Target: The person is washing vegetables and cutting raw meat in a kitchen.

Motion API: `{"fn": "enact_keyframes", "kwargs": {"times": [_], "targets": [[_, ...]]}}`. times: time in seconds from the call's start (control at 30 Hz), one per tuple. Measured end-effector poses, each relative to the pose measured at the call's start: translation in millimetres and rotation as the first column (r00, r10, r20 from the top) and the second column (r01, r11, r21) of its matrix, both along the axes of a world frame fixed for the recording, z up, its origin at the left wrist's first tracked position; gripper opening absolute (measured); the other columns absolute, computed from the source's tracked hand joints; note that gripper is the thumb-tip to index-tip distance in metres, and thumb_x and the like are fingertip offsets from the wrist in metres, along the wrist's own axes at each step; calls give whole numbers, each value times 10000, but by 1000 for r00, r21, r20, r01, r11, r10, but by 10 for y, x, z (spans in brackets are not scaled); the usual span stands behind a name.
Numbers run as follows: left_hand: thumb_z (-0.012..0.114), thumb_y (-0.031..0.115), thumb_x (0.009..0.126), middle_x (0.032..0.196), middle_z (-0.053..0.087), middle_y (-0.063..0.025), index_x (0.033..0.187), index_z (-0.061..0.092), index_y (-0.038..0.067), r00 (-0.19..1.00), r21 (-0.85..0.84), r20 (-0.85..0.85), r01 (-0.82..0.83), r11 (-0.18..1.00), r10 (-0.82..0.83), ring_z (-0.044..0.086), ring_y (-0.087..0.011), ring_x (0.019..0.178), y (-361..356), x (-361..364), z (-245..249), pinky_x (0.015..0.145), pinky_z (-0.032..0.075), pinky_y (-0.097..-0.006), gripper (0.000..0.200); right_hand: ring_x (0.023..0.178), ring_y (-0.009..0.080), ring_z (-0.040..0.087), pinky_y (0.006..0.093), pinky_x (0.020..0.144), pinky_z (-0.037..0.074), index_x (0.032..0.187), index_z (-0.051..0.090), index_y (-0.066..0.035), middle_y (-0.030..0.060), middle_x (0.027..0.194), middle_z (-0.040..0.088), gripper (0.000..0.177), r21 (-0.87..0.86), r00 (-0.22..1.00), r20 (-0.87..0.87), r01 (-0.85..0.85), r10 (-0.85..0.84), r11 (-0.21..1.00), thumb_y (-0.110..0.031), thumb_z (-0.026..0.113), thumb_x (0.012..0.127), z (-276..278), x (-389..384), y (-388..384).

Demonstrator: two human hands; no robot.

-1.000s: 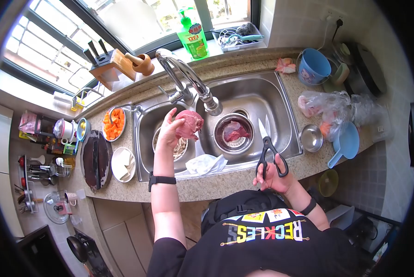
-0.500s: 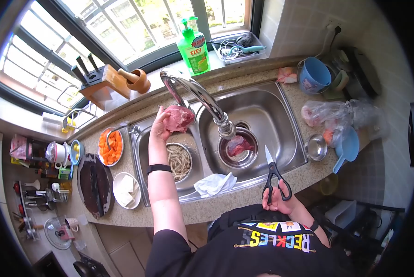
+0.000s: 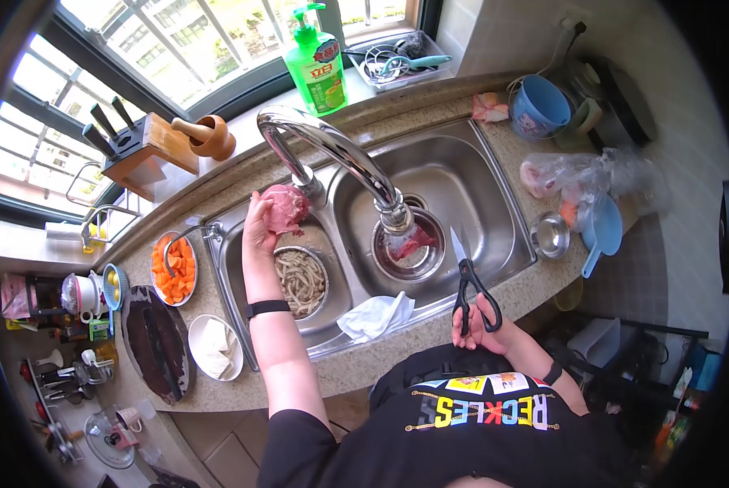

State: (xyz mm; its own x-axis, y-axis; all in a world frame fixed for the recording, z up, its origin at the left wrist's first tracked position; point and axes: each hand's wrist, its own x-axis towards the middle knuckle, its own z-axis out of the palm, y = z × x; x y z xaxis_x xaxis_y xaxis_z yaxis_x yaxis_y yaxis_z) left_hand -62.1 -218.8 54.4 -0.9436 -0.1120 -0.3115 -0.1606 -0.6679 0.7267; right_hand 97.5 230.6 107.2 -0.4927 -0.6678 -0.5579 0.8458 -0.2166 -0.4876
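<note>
My left hand [image 3: 260, 228] is closed on a piece of raw red meat [image 3: 285, 208], raised over the left sink basin. Below it, a metal bowl of pale strips [image 3: 301, 281] sits in that basin. My right hand [image 3: 480, 324] has its fingers in the handles of black-handled scissors [image 3: 467, 281], whose blades point up toward the right basin. Under the faucet [image 3: 390, 203], a metal bowl [image 3: 434, 259] in the right basin holds another piece of red meat [image 3: 412, 242]. A white cloth [image 3: 377, 315] lies over the front edge of the sink.
Left of the sink are orange chunks [image 3: 175, 268], a plate of white blocks [image 3: 216, 348] and a dark oval board [image 3: 157, 346]. Behind stand a knife block [image 3: 149, 154] and a green soap bottle [image 3: 317, 73]. Plastic bags [image 3: 576, 179] and a blue ladle [image 3: 603, 232] lie right.
The view has shifted, so most things appear a little further left. The meat in my left hand and the scissors in my right hand are still held. The scissor blades look slightly more apart.
</note>
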Motion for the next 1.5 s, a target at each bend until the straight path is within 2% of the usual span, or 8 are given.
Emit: {"fn": "enact_keyframes", "kwargs": {"times": [0.27,0.7,0.83,0.93,1.17,1.23,1.3,1.5], "targets": [[502,-22,750,1162,482,-194,1347,237,24,999,-97,43,-4,995,8,576,-306,976,720,498,244,807,516,-464,655,456,121,456,194,373,301,892,569,-63,149,787,623,683,-254,953,230,-136,197,958,-691,317,803,-187,-199,-139],[549,-7,788,1095,530,-154,1275,306,-10,985,-101,171,57,993,-40,590,-227,915,1584,1300,-151,739,527,-336,544,348,46,338,164,339,233,911,575,-42,113,747,599,646,-627,915,208,-146,345,765,-647,370,818,-267,-791,-596],[547,-26,773,1004,578,-117,1159,448,-13,977,-165,195,115,980,-82,598,-212,879,1822,1263,-483,751,523,-333,399,301,53,314,162,309,201,832,593,-48,82,651,586,603,-256,937,139,-279,320,926,-624,415,816,-206,-717,-428],[549,-36,765,968,588,-106,1114,486,-16,970,-191,234,104,976,-57,602,-199,839,2092,1186,-628,722,525,-316,355,409,80,463,199,395,350,696,572,-42,18,543,530,556,688,856,-271,-148,441,710,-594,562,755,-173,-712,-384],[539,-80,747,950,594,-114,1096,497,-25,923,-23,373,109,994,-92,611,-227,837,2464,964,-1173,712,531,-321,356,488,83,472,247,463,373,597,535,-70,-5,538,490,487,812,754,-346,-58,559,581,-521,607,766,-198,-911,-131],[549,-74,752,936,600,-116,1140,465,-25,884,-255,462,215,943,-77,612,-237,828,2536,946,-1051,694,532,-314,399,507,116,507,267,490,398,610,545,-63,17,552,515,505,840,721,-332,-69,609,539,-544,600,754,-211,-950,-49],[533,18,806,988,562,-153,1097,456,1,883,-161,429,284,945,-192,607,-229,780,2486,906,-899,480,488,-296,302,526,149,542,288,518,423,624,555,-56,39,565,540,527,867,684,-308,-84,661,491,-568,592,742,-185,-953,10],[315,338,929,1120,510,-221,1126,435,-8,845,135,526,29,990,-96,520,-316,1029,2455,559,-512,933,381,-439,416,788,335,621,402,713,487,766,643,-3,194,799,636,491,975,396,-195,179,897,133,-483,561,704,-164,-977,-121]]}}
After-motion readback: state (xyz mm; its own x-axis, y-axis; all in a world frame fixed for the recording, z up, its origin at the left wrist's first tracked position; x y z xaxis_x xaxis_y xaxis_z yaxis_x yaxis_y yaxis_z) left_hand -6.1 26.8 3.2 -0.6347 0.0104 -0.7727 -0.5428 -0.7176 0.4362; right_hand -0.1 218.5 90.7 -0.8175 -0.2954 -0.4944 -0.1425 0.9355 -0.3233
